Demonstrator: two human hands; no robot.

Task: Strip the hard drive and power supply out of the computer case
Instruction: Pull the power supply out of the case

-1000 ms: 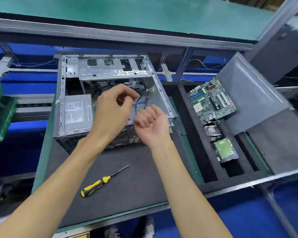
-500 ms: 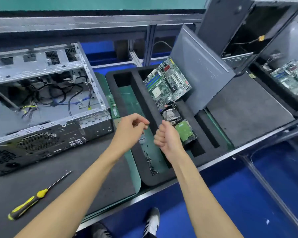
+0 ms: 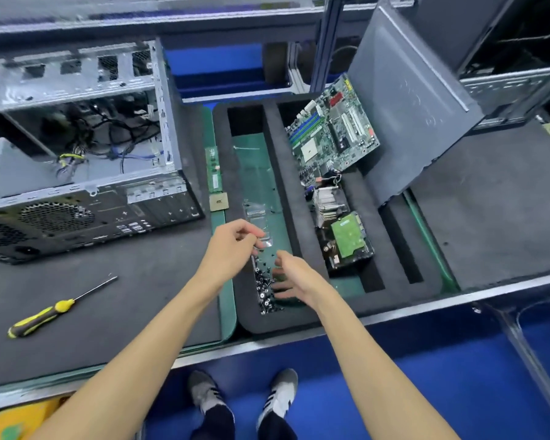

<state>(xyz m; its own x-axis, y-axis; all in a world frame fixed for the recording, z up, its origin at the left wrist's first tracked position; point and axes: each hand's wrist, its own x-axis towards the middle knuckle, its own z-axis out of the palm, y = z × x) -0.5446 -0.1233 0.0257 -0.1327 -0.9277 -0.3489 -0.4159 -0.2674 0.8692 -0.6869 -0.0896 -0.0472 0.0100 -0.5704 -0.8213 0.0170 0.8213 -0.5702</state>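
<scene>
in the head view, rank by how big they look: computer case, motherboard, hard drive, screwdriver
1. computer case
2. motherboard
3. screwdriver, longer than the hard drive but much thinner, so these two are unsure
4. hard drive

A single wide-angle camera worn on the person's head looks forward and steeply down over the near edge of the dark grey foam-topped workbench (image 3: 159, 281). It sits close enough that both bare forearms fill the lower frame, reaching up from the bottom edge to the left hand (image 3: 232, 246) and right hand (image 3: 291, 277) near centre. Straight below, the blue floor (image 3: 426, 376) and grey striped shoes (image 3: 277, 392) show. The open silver metal computer case (image 3: 86, 147) lies toward the bench's far left, the black foam sorting tray (image 3: 302, 217) at centre. Straight lines bow at the frame's margins. No second view exists.
</scene>
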